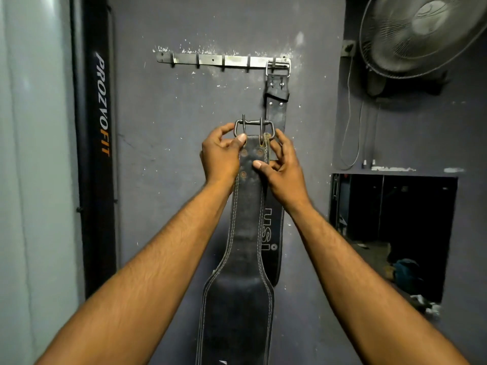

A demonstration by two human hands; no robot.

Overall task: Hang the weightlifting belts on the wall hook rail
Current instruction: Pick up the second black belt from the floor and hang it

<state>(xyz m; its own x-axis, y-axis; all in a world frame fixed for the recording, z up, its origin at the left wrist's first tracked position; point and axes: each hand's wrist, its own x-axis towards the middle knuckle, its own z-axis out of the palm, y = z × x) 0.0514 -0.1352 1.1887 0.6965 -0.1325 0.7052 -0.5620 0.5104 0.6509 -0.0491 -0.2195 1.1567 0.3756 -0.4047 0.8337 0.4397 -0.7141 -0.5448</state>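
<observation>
A metal hook rail (210, 60) is screwed to the grey wall above my hands. One black belt (276, 111) hangs by its buckle from the rail's rightmost hook. I hold a second black leather belt (246, 206) upright, its double-prong buckle (253, 126) on top, below the rail and apart from it. My left hand (220, 158) grips the belt's left edge just under the buckle. My right hand (283, 169) grips its right edge, thumb across the front. The belt's wide part hangs down between my forearms.
Several hooks on the rail left of the hung belt are bare. A black padded post marked PROZVOFIT (96, 154) stands at the left. A wall fan (424, 32) with dangling cords is at the upper right, above a dark wall opening (395, 227).
</observation>
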